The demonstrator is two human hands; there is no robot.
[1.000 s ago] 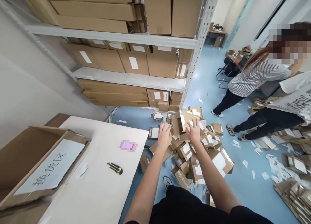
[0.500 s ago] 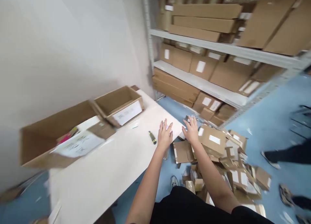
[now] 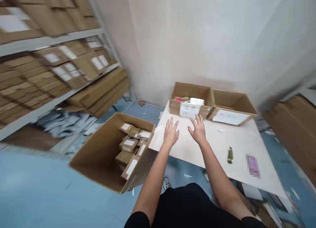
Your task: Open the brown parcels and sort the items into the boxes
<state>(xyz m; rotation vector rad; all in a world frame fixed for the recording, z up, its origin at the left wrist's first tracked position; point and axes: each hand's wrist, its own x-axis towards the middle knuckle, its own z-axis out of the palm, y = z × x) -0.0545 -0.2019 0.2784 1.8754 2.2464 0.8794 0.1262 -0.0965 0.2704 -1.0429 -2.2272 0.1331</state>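
My left hand and my right hand are stretched out side by side above the near corner of a white table, fingers spread, holding nothing. Just beyond them on the table stand two open cardboard boxes: the left box holds pink and white items, the right box carries a white label. A large open carton with several small labelled parcels inside sits on the blue floor to the left of my left hand.
A yellow-and-black utility knife lies on the table right of my right arm. Metal shelves packed with cardboard boxes line the left wall. More cardboard stands at the far right. Paper scraps lie under the shelf.
My view has swung left, away from the pile of small parcels and the other people, to the table and the floor carton. Both hands stay open and empty out in front.
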